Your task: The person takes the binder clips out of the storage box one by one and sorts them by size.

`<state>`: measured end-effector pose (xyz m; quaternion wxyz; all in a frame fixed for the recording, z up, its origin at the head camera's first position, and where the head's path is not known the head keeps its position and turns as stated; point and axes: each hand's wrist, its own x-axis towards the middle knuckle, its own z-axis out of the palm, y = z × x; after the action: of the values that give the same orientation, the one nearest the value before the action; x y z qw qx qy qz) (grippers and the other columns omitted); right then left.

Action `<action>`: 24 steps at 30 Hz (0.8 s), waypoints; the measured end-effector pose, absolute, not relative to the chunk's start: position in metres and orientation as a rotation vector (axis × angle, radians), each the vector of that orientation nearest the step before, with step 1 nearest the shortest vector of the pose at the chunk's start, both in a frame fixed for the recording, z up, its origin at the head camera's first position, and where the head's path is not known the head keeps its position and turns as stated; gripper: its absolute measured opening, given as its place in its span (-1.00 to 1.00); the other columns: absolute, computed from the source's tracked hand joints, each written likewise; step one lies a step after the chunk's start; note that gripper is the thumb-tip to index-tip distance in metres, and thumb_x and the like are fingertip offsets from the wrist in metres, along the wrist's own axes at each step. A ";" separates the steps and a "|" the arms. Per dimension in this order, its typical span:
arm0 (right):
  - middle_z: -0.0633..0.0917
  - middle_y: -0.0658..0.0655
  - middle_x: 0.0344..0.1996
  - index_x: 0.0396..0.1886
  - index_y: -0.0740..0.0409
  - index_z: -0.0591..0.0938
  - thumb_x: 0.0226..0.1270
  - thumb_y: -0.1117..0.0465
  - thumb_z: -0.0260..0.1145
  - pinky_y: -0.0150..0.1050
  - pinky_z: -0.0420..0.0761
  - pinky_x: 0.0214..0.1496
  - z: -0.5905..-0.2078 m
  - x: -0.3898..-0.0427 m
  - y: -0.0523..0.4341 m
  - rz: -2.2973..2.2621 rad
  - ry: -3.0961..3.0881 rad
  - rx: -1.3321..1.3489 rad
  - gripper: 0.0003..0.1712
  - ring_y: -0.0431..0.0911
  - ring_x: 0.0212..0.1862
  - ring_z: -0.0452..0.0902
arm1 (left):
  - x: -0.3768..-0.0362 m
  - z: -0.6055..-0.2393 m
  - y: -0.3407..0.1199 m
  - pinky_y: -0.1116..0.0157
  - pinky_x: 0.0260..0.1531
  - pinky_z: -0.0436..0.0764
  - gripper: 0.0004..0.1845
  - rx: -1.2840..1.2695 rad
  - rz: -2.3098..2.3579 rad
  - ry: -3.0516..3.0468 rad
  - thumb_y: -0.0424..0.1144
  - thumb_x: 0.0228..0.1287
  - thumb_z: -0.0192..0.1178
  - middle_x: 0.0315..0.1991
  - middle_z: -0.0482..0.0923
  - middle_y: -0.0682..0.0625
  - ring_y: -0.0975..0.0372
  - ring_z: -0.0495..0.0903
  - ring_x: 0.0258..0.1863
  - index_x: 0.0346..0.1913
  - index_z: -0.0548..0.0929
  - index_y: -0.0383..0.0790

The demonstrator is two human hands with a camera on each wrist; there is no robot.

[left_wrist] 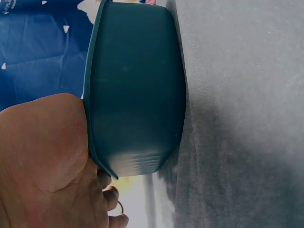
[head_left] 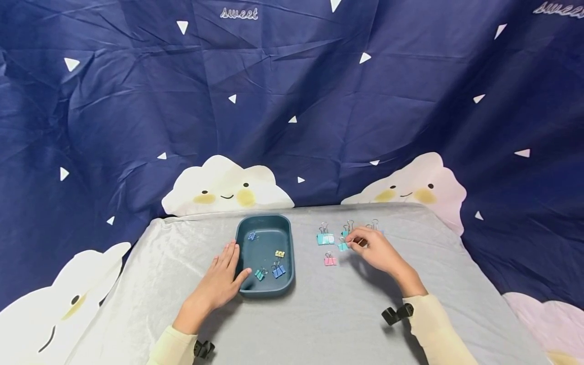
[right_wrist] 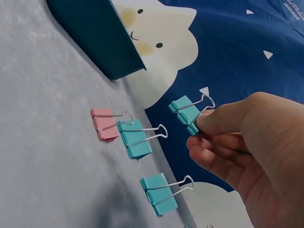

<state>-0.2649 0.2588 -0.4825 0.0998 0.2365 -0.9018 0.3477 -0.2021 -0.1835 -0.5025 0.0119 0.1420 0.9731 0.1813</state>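
My right hand point(head_left: 376, 251) pinches a teal binder clip point(right_wrist: 185, 111) by its wire handles between thumb and fingers, above the cloth. In the right wrist view, a pink binder clip point(right_wrist: 104, 124) and two more teal binder clips, one nearer the pink point(right_wrist: 135, 141) and one lower point(right_wrist: 159, 194), stand below it. My left hand point(head_left: 216, 279) rests on the left rim of a dark teal tray point(head_left: 292, 243), fingers straight, with the thumb reaching over the rim. Inside the tray lie two blue clips, one far point(head_left: 252, 236) and one near point(head_left: 279, 270), a yellow clip point(head_left: 280, 254) and a green clip point(head_left: 260, 274).
A grey cloth point(head_left: 328, 324) covers the table. Behind it hangs a navy curtain point(head_left: 283, 66) printed with clouds and white triangles. Another clip point(head_left: 375, 223) stands beyond my right hand, partly hidden by it.
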 end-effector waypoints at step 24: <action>0.82 0.16 -0.16 -0.19 0.19 0.82 0.34 0.47 0.42 -0.37 0.68 -0.21 -0.513 -0.267 0.286 1.082 -2.682 0.574 -0.83 -0.30 -0.30 0.63 | -0.202 -0.503 -0.183 -0.30 0.65 0.04 -0.10 0.436 0.586 3.036 0.12 0.69 0.02 0.75 -0.17 -0.30 -0.19 -0.10 0.74 0.70 -0.04 -0.45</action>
<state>-0.2673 0.2864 -0.5133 0.0963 0.1938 -0.9054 0.3652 -0.2018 -0.1832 -0.5030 0.0096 0.1395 0.9722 0.1878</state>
